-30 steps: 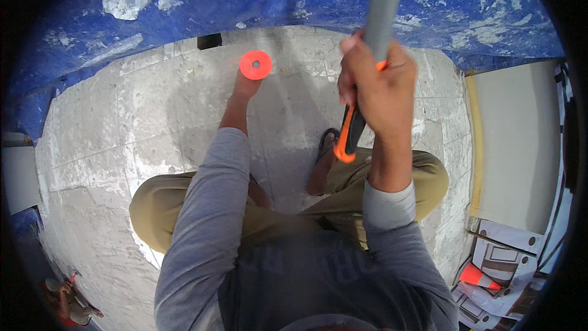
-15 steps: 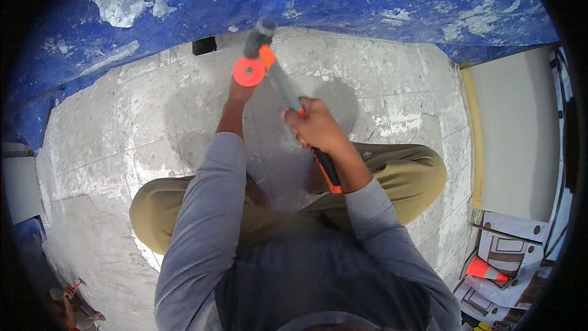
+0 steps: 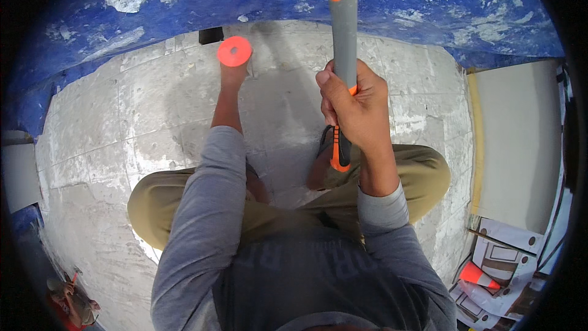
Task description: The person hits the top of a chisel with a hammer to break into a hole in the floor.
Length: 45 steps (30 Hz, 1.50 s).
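Observation:
My left hand (image 3: pixel 233 77) is closed around a chisel under its round orange-pink guard (image 3: pixel 234 51). The metal striking end shows at the guard's centre, while the shank and blade are hidden beneath. The chisel is held low by the foot of the blue wall. In my right hand (image 3: pixel 366 107) is a hammer (image 3: pixel 344 34) with a grey, orange and black handle, gripped near its lower part. Raised toward the top edge, the hammer has its head outside the picture, well away from the guard.
Blue wall (image 3: pixel 392 6) with flaking paint runs across the far side, a small black block (image 3: pixel 211 35) at its base. Worn grey tiles (image 3: pixel 92 147) cover the floor. To the right lie a pale board (image 3: pixel 520 141) and an orange-white cone (image 3: pixel 479 274). Another person (image 3: pixel 73 306) works lower left.
The hammer has swung up and right, away from the chisel's guard, its head leaving the picture. My left hand with the chisel has shifted slightly left and farther toward the wall.

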Available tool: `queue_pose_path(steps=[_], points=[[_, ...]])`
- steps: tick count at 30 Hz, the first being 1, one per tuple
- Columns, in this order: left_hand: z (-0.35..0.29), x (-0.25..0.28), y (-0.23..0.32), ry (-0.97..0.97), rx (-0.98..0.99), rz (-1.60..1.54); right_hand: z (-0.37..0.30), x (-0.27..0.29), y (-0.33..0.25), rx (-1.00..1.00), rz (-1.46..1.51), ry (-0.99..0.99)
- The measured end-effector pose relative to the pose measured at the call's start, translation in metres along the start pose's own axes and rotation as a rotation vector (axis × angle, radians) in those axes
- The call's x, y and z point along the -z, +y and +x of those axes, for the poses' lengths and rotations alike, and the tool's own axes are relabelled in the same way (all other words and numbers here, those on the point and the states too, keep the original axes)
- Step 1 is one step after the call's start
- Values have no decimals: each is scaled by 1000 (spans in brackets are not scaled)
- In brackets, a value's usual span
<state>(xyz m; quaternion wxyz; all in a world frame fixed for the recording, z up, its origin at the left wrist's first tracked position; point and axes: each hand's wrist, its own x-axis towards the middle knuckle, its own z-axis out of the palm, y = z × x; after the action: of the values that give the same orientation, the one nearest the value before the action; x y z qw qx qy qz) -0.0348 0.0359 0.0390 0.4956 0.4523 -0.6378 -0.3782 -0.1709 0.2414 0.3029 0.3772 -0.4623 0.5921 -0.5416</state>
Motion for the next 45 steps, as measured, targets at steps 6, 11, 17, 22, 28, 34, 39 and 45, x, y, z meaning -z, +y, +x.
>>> queue_pose_path(steps=[6,11,17,22,28,34,39,45], points=[[-18,-19,-29,61,-108,-160,0,-6,0,-58,-26,-59],[-18,-26,-38,7,-68,32,0,-9,-27,35,-25,-42],[-15,-19,-44,-79,-131,-94,18,-26,-73,428,70,53],[-15,-15,-40,30,-197,35,21,-38,3,182,-174,53],[-3,-26,5,-177,-136,-210,14,-11,112,-464,-497,-253],[-9,-9,-42,66,-176,111,11,-7,34,-376,-231,-223],[-3,-29,-20,22,51,-164,10,12,-5,-221,-121,-73],[-10,-54,-30,-20,-169,-175,5,13,-25,-143,-69,-38]])
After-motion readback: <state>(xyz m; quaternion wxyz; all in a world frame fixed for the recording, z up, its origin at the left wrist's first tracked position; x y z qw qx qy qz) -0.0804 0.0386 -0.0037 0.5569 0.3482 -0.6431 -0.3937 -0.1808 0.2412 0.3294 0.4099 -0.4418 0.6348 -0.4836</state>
